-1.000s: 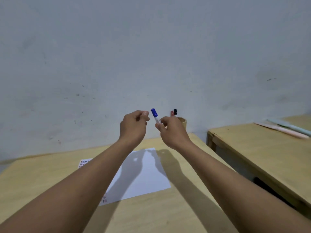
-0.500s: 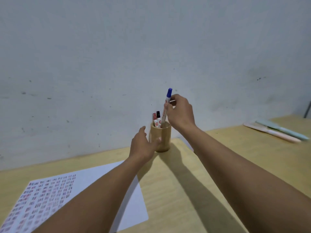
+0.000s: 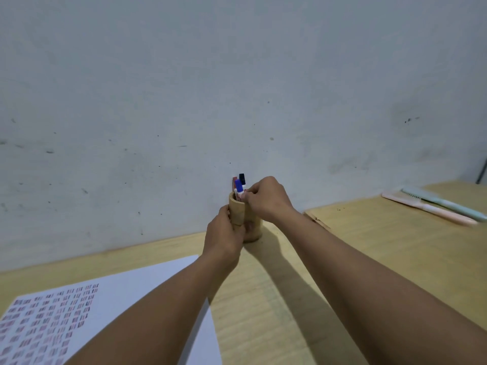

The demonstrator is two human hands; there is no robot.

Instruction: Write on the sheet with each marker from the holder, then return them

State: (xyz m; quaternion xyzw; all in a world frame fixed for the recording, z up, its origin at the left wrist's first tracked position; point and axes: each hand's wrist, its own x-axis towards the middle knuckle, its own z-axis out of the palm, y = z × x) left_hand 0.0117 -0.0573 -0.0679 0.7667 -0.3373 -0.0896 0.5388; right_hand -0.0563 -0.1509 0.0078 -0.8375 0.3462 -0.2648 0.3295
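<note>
A round wooden holder [image 3: 238, 210] stands near the wall at the table's far edge. My left hand [image 3: 224, 238] is wrapped around its left side. My right hand [image 3: 266, 200] is at the rim, fingers pinched on the blue-capped marker [image 3: 238, 187], which stands inside the holder. A black-capped marker [image 3: 242, 178] and a red-capped marker [image 3: 234, 180] stick up behind it. The white sheet [image 3: 147, 283] lies at the lower left, covered with rows of small red and blue marks.
A second wooden table [image 3: 395, 233] adjoins on the right, with a pink comb [image 3: 427, 209] and a light blue comb [image 3: 445, 204] lying on it. A bare grey wall rises directly behind the holder.
My right hand brought the blue marker from above the sheet to the holder and lowered it inside. My left hand moved onto the holder's side. The view shifted right.
</note>
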